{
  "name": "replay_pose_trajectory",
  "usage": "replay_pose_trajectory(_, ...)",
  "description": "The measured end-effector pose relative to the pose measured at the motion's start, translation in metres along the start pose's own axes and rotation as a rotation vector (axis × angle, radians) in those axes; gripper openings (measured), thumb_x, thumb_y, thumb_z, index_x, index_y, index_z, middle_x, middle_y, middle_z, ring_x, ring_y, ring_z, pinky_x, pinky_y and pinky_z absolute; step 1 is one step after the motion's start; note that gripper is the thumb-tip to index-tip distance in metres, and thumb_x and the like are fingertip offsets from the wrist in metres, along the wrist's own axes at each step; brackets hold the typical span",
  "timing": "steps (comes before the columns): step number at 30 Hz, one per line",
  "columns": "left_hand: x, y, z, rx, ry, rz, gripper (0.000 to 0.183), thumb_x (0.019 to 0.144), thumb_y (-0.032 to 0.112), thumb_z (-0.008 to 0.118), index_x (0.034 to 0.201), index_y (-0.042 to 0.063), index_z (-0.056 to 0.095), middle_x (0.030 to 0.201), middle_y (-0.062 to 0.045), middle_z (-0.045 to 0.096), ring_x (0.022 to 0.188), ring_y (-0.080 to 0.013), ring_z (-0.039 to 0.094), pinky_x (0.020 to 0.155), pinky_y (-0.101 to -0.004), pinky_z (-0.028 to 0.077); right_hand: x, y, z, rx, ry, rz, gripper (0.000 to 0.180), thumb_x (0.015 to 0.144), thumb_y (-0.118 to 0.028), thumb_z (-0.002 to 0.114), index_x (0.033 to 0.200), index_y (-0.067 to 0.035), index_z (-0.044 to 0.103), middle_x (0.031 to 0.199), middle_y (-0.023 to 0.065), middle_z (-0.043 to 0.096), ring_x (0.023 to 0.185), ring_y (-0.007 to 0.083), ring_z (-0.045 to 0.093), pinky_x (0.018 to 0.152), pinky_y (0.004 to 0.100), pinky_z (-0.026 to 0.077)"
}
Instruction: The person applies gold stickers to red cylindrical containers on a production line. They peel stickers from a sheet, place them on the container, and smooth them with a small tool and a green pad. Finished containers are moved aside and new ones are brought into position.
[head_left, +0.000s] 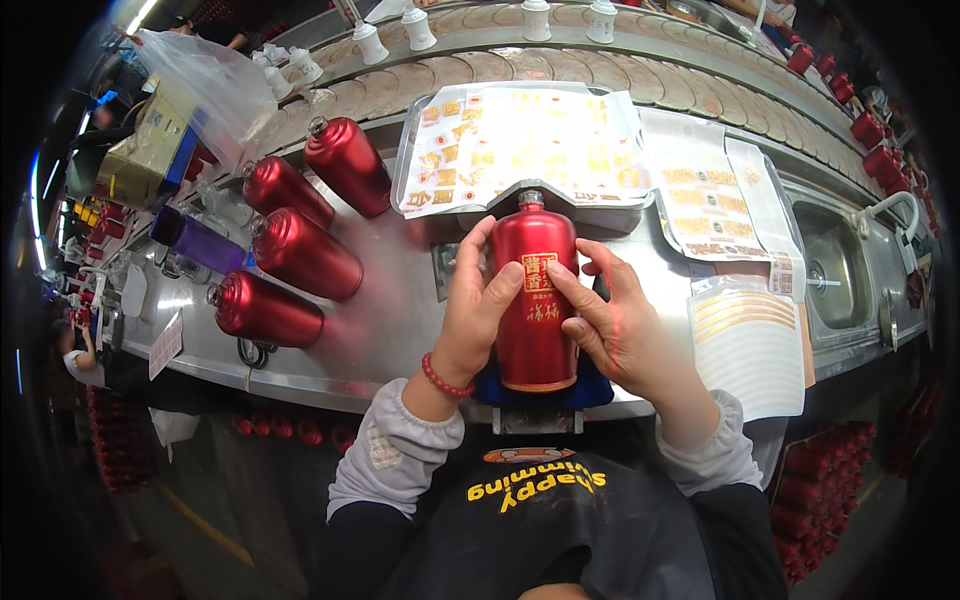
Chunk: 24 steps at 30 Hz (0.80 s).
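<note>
A glossy red bottle (534, 345) with gold lettering on its front lies in front of me, its neck against a dark notched metal rest. Blue padding (600, 390) shows beneath its base. My left hand (476, 307) grips the bottle's left side, thumb across the front by the square gold decal (537, 272). With its index fingertip, my right hand (619, 322) touches that decal from the right; its other fingers are spread along the bottle's side and hold nothing else.
Several red bottles (307, 251) and a purple bottle (206, 244) lie to the left. Beyond the notched rest is a tray with gold decal sheets (517, 150). More sheets (709, 195), gold strips (746, 319) and a steel sink (829, 259) are right. A conveyor (465, 75) carries white vessels (418, 28).
</note>
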<state>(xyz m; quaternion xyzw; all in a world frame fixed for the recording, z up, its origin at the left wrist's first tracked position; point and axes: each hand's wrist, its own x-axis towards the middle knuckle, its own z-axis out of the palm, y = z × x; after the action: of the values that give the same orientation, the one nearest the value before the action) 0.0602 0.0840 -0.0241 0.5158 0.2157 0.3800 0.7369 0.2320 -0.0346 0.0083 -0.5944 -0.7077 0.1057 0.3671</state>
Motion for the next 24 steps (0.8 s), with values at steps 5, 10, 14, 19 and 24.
replay_pose_trajectory(5,0.004,0.002,0.001,0.032,0.019,-0.015,0.068,0.101,0.019,0.065,0.152,-0.005,0.027,0.146,-0.017,0.046,0.129,-0.0197,0.051,0.108,-0.0337,0.045,0.000,-0.001,-0.001,-0.008,0.001,-0.007,0.057,0.091,-0.017,0.072,0.146,-0.015,0.056,0.145,0.0258,0.043,0.126,0.0431,0.050,0.105,0.0478,0.046)
replay_pose_trajectory(10,0.004,-0.001,0.000,-0.001,0.025,-0.024,0.073,0.098,0.020,0.068,0.153,-0.005,0.027,0.145,-0.018,0.046,0.129,-0.0211,0.051,0.109,-0.0347,0.044,0.000,-0.002,-0.001,-0.015,0.005,-0.013,0.058,0.090,-0.017,0.072,0.146,-0.014,0.056,0.145,0.0257,0.043,0.124,0.0424,0.051,0.104,0.0477,0.046)
replay_pose_trajectory(14,0.003,-0.010,-0.006,0.169,-0.003,0.063,0.083,0.094,0.024,0.074,0.154,-0.005,0.025,0.145,-0.019,0.045,0.132,-0.0228,0.050,0.111,-0.0360,0.042,-0.001,-0.004,-0.001,-0.002,-0.002,-0.005,0.058,0.090,-0.017,0.073,0.145,-0.014,0.056,0.145,0.0254,0.043,0.122,0.0417,0.052,0.104,0.0476,0.046)
replay_pose_trajectory(19,0.003,-0.009,-0.006,0.148,-0.021,0.043,0.086,0.093,0.024,0.075,0.155,-0.005,0.023,0.146,-0.019,0.044,0.134,-0.0234,0.048,0.112,-0.0364,0.041,-0.003,-0.003,-0.001,-0.013,-0.013,-0.006,0.060,0.088,-0.015,0.074,0.146,-0.014,0.056,0.147,0.0257,0.042,0.124,0.0419,0.052,0.104,0.0473,0.047)
replay_pose_trajectory(24,0.001,-0.006,-0.004,0.117,-0.018,0.029,0.088,0.094,0.024,0.074,0.157,-0.005,0.020,0.148,-0.019,0.043,0.135,-0.0236,0.047,0.113,-0.0364,0.040,0.008,0.007,-0.011,-0.084,0.153,-0.104,0.063,0.085,-0.004,0.073,0.144,-0.003,0.053,0.142,0.0275,0.049,0.123,0.0447,0.057,0.098,0.0450,0.053)
